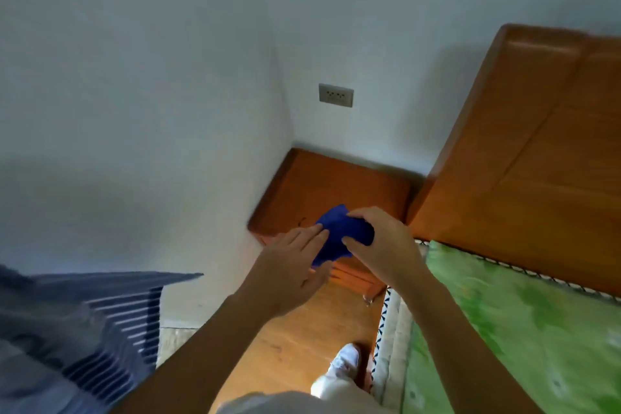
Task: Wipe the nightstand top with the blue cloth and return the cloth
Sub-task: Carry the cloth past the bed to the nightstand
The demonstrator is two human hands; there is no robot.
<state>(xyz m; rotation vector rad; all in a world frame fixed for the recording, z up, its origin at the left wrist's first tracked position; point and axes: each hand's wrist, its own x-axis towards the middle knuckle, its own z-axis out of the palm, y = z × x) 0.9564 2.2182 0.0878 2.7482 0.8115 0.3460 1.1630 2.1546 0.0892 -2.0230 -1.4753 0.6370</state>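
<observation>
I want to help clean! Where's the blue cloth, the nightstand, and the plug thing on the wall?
blue cloth (339, 228): head view, its bunched middle.
nightstand (329, 185): head view, bare wooden top.
wall socket (336, 95): head view, plate centre.

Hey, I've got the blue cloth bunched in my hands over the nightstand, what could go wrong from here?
1. The blue cloth is bunched in the right hand, with only the left hand fingertips on it; wiped that way, it may miss parts of the nightstand.
2. The nightstand sits tight between the wall corner and the headboard, so knuckles could knock wood on wide strokes.
</observation>
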